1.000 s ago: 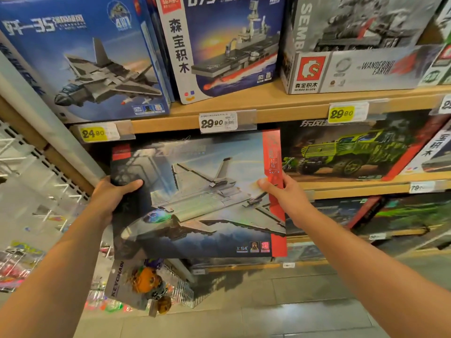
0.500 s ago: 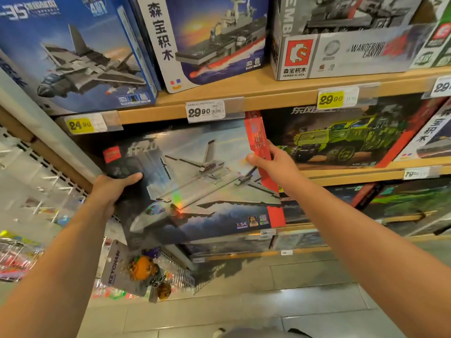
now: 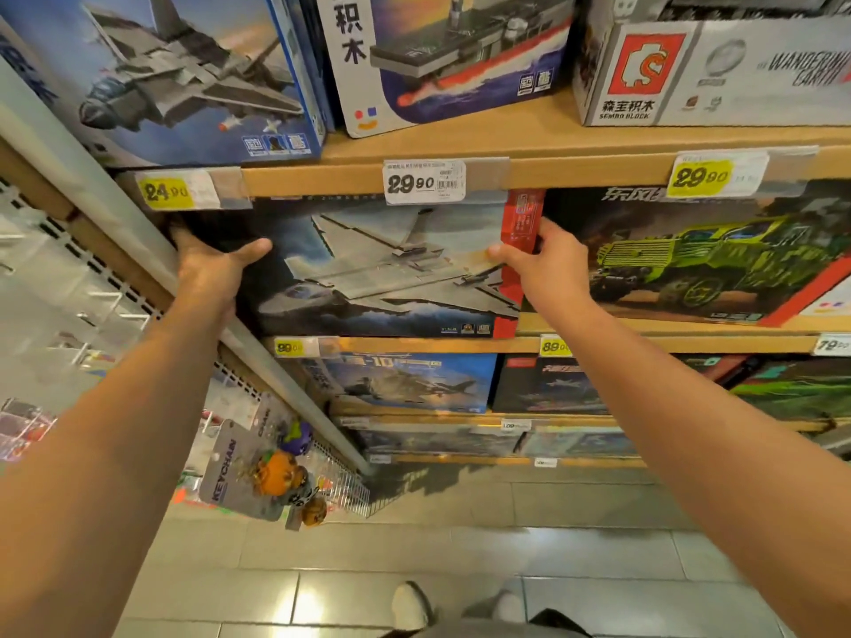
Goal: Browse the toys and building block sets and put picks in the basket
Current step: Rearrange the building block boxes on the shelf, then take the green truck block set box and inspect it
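The left hand (image 3: 209,269) held the left end of the big flat cardboard box with a grey jet plane pictured on it (image 3: 387,274). Its thumb lay across the front and its fingers were hidden behind the box. The right hand (image 3: 536,264) held the right end, by the red strip, with the thumb on the front and the fingers curled round the edge. Both hands were clamped on the box, one at each end, most likely because it was wide and would tip if only one hand held it.

The jet box stood upright on the wooden middle shelf (image 3: 644,331), at the shelf's left end. Its top edge was tucked under the front edge of the wooden shelf above (image 3: 552,170), just behind the white price tag reading 29.90 (image 3: 424,182). It looked like the box was sitting in its slot on the shelf, not going to a basket. No basket could be seen.

Just beside it on the right stood a box showing a green army truck (image 3: 718,260). On the shelf above stood a blue box showing a grey jet (image 3: 175,76) and a box showing a grey warship (image 3: 456,52). They faced out so shoppers could see the pictures. Down to the left, a grey card marked keychain with orange toys (image 3: 258,476) hung on a rack, out past the shelf's left end.
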